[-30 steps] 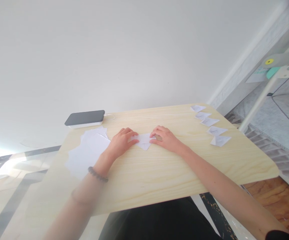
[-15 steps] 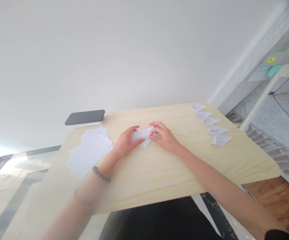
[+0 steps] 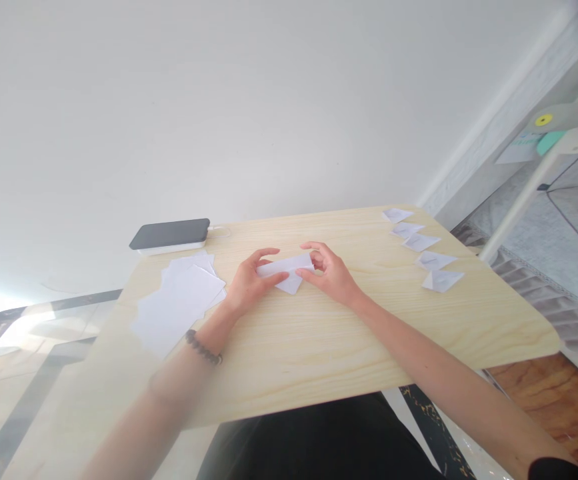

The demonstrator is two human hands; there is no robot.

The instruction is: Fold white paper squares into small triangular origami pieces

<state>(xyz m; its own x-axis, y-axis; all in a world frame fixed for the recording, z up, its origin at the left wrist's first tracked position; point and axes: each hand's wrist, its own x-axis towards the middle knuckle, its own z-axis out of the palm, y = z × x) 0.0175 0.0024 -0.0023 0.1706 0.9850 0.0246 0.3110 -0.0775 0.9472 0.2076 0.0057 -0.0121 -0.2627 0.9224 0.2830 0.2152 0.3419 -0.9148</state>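
Note:
A partly folded sheet of white paper [image 3: 289, 264] is held between my hands above the middle of the table, its long band across the top and a pointed flap hanging below. My left hand [image 3: 253, 279] grips its left end, thumb on the near face, index finger stretched out behind. At the other end my right hand [image 3: 333, 272] has its thumb on the near face and fingers curled around the back. The fingers partly cover both ends of the paper.
Loose white sheets [image 3: 179, 300] overlap on the table's left side. A dark-topped device [image 3: 171, 233] with a white cable sits at the back left. Several folded paper boats [image 3: 443, 281] line the right of the wooden table [image 3: 329, 360]. A wall [image 3: 269, 120] rises behind.
The folded paper was flat on the table under both hands; it is now lifted and tilted. My left hand has turned and opened wider, and my right fingers have shifted along the right end.

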